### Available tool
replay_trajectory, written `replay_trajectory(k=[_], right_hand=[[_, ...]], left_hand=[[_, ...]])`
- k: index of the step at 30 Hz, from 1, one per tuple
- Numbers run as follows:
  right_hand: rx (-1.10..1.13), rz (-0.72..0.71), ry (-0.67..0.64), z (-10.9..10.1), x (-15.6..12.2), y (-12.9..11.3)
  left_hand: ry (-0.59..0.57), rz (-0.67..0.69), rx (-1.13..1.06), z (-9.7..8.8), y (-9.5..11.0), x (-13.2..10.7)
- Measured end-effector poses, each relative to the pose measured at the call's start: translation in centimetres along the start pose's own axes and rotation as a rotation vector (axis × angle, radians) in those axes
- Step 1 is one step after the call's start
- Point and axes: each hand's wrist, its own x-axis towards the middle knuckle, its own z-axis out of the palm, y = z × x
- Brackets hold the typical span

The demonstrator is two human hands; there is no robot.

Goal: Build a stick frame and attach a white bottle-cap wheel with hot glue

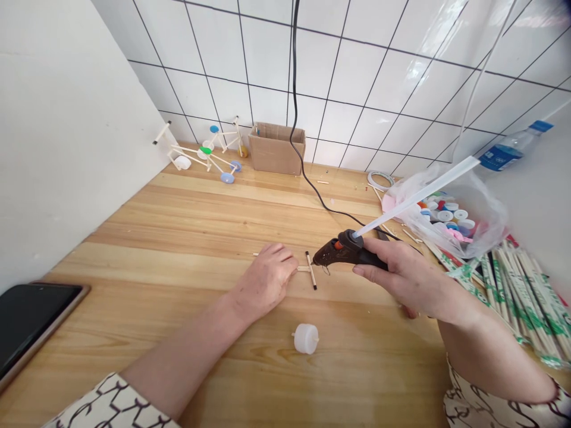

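Note:
My right hand [408, 276] is closed round a black hot glue gun [345, 251] with a long white glue stick [419, 195] poking out of its back. The gun's nozzle points left at a small T of wooden sticks [310, 270] lying on the wooden table [178, 238]. My left hand [267, 278] lies palm down on the table with curled fingers pressing on the long stick of that T. A white bottle cap with a stick through it [306, 338] lies in front of both hands, untouched.
A dark phone [31, 321] lies at the left edge. Stick-and-cap bicycle models [209, 153] and a small cardboard box [276, 147] stand at the tiled back wall. A plastic bag of coloured caps [450, 217], wrapped chopsticks [521, 291] and a water bottle [513, 148] sit on the right. The black cord [297, 119] hangs from above.

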Motion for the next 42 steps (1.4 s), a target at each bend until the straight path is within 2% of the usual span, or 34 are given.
replay_trajectory(k=[18,32,42], right_hand=[[0.035,-0.012,-0.064,-0.10,-0.09,0.18],[0.032,0.026,-0.066,-0.10,-0.07,0.04],[0.007,0.020,-0.019,-0.12,-0.17,0.16]], left_hand=[[0.000,0.003,0.002,0.11,-0.10,-0.06],[-0.001,0.007,0.008,0.14,-0.22,-0.12],[-0.003,0.002,0.004,0.07,-0.14,-0.05]])
